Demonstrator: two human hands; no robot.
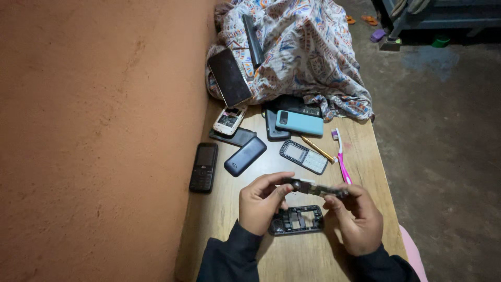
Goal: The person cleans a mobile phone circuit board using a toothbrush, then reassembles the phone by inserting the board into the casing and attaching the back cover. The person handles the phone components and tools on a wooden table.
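both hands hold a bare phone circuit board [314, 188] up above the wooden table [292, 261], directly over an emptied black phone frame [297, 220], which serves here as the landmark. the board's long axis runs left to right, tilted slightly down toward the right, roughly parallel to the frame's own long side below it. the left hand [261, 203] pinches the board's left end between thumb and curled fingers; the right hand [355, 219] closes narrowly on the right end, fingertips [339, 194] wrapped over its edge. neither hand is nearer than the other: each has one end, and the board bridges the gap between them. both hands rest just beside the frame, one at each short end.

beyond the frame, away from the person, lies a grey keypad front cover [303, 156], and right of that a pink toothbrush [342, 162] and a slim gold-coloured tool [317, 149]. to the frame's far left, near the orange wall [94, 141], sits a black keypad phone [203, 167], with a dark blue back cover [245, 156] between it and the keypad cover. farther back, a teal phone [300, 123] lies beside a patterned cloth [302, 52].
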